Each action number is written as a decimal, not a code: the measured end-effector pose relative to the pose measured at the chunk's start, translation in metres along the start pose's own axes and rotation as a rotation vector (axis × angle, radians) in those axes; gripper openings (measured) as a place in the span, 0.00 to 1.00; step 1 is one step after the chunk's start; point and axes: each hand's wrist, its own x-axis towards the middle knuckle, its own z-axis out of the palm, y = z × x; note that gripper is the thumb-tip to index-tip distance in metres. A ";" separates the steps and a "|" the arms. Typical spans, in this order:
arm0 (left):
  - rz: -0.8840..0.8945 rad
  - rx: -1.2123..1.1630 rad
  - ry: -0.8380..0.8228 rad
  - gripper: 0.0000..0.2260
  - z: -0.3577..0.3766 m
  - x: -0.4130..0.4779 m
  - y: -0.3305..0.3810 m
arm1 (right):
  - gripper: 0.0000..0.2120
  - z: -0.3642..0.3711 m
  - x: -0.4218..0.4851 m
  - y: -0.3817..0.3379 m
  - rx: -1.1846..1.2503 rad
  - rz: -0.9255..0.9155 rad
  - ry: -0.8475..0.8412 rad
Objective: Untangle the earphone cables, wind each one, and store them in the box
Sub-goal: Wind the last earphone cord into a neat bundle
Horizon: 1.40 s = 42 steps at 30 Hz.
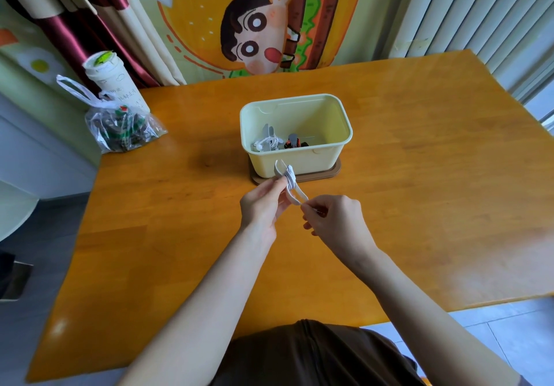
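A pale yellow box (299, 163) stands on a brown lid (332, 172) in the middle of the wooden table (419, 175). Inside it lie a wound white earphone bundle (266, 142) and a wound black-and-orange earphone bundle (293, 143). Just in front of the box, my left hand (263, 205) pinches a white cable winder (290, 183) with white earphone cable wrapped around its middle. My right hand (332, 216) pinches the winder's near end between thumb and fingertips. Both hands hover a little above the table.
A clear plastic bag (120, 127) with dark contents lies at the table's back left corner, with a tall paper cup (114, 85) behind it. A cartoon curtain (254, 25) hangs beyond the far edge. The table's near edge runs just in front of my body.
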 end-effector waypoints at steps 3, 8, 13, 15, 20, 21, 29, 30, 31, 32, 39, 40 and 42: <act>0.097 0.144 -0.028 0.07 -0.002 0.002 -0.004 | 0.08 -0.001 -0.001 -0.002 0.002 -0.010 0.019; 0.503 0.618 -0.130 0.10 -0.008 0.003 -0.016 | 0.09 -0.007 0.004 0.000 0.000 -0.052 0.090; 0.693 0.771 -0.204 0.15 -0.005 -0.001 -0.018 | 0.02 -0.007 0.002 -0.003 0.197 -0.069 0.202; 0.686 0.739 -0.238 0.17 -0.004 -0.004 -0.019 | 0.01 -0.006 0.003 -0.003 0.314 -0.052 0.219; 0.593 0.583 -0.262 0.18 -0.003 -0.007 -0.016 | 0.05 -0.005 0.006 0.002 0.494 -0.005 0.187; 0.574 0.547 -0.243 0.18 -0.003 -0.009 -0.015 | 0.06 -0.005 0.006 0.002 0.522 -0.005 0.190; 0.136 0.209 -0.241 0.19 -0.004 -0.010 -0.020 | 0.10 -0.001 0.010 -0.002 0.473 0.016 0.156; 0.091 0.187 -0.242 0.19 -0.005 -0.008 -0.021 | 0.09 0.000 0.010 -0.002 0.527 0.046 0.136; 0.051 0.156 -0.249 0.19 -0.006 -0.008 -0.021 | 0.10 -0.001 0.010 -0.001 0.607 0.069 0.121; 0.011 0.123 -0.255 0.18 -0.006 -0.007 -0.021 | 0.10 -0.001 0.010 -0.001 0.700 0.080 0.109; -0.122 0.029 -0.442 0.11 -0.008 -0.005 -0.019 | 0.17 0.001 0.014 0.000 0.719 0.100 0.209; -0.121 0.031 -0.456 0.11 -0.008 -0.005 -0.019 | 0.16 0.001 0.014 0.000 0.706 0.102 0.225; -0.127 0.020 -0.457 0.11 -0.008 -0.006 -0.018 | 0.13 0.002 0.013 0.002 0.683 0.116 0.244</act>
